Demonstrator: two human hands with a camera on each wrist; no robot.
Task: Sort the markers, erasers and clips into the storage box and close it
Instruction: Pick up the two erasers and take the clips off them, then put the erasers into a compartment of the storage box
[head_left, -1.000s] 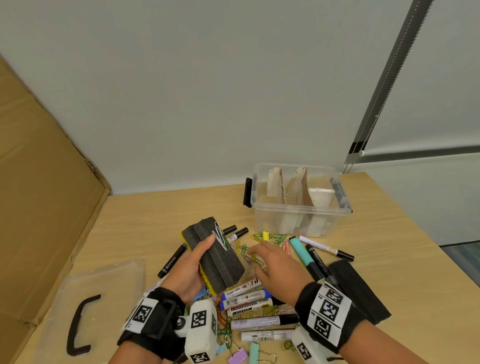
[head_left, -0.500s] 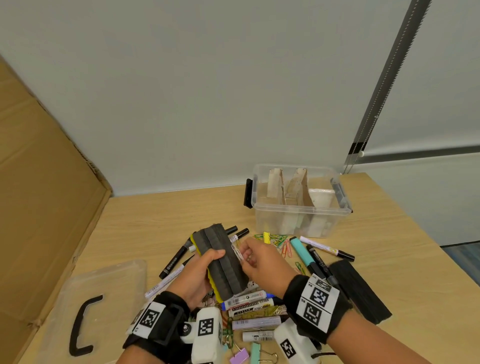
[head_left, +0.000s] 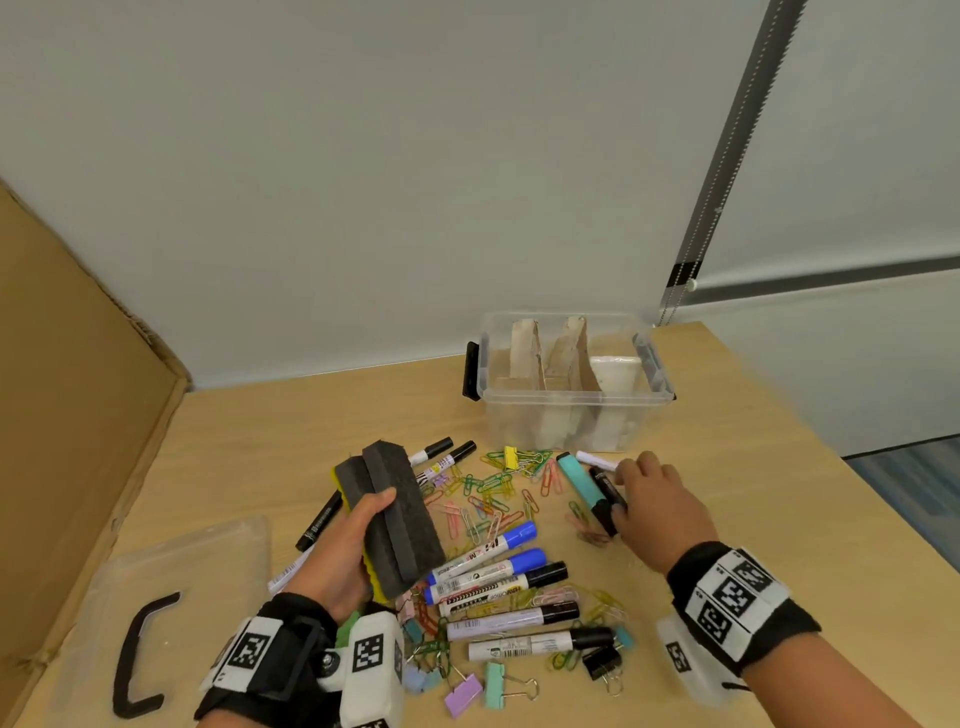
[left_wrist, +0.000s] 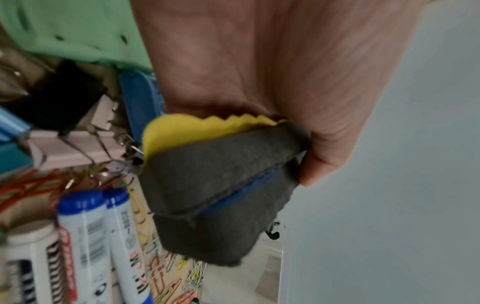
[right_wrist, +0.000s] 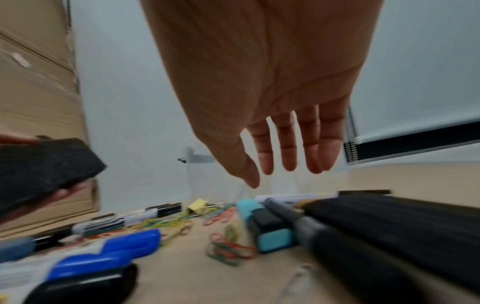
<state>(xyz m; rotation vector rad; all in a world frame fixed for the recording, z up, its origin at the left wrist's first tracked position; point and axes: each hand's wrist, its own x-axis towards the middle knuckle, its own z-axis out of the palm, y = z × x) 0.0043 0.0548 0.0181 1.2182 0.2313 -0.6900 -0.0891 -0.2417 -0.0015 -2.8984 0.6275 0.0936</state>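
Pale grey wall behind, light wood desk (head_left: 270, 441) in front, big cardboard sheet (head_left: 67, 395) leaning along the desk's left edge. Clear storage box (head_left: 574, 410) sits open near the far edge, right of centre, cardboard dividers standing inside, black latch on its left end. Its clear lid (head_left: 176, 597) with black handle lies flat at the near left corner, well apart from the box. Left hand (head_left: 343, 551) holds two grey felt erasers (head_left: 397, 514) stacked together above the pile, thumb curled over the felt, fingers underneath; left wrist view shows one yellow backing and one blue edge between the felts, so left grip is closed on the erasers. Right hand (head_left: 657, 506) hovers palm down over the right side of the pile, fingers straight and slightly spread in the right wrist view, holding nothing, grip open; fingertips are just above a black marker (head_left: 605, 499) and a teal highlighter (head_left: 579, 478) lying side by side. Whether they touch the marker: cannot tell. Row of thick markers (head_left: 498, 587) with blue and black caps lies near the near edge at centre, thinner black-capped ones just beyond the erasers. Binder clips (head_left: 493, 686) in lilac, teal, black at the near edge, one yellow close to the box. Coloured paper clips (head_left: 488, 493) scattered mid-desk between erasers and highlighter.
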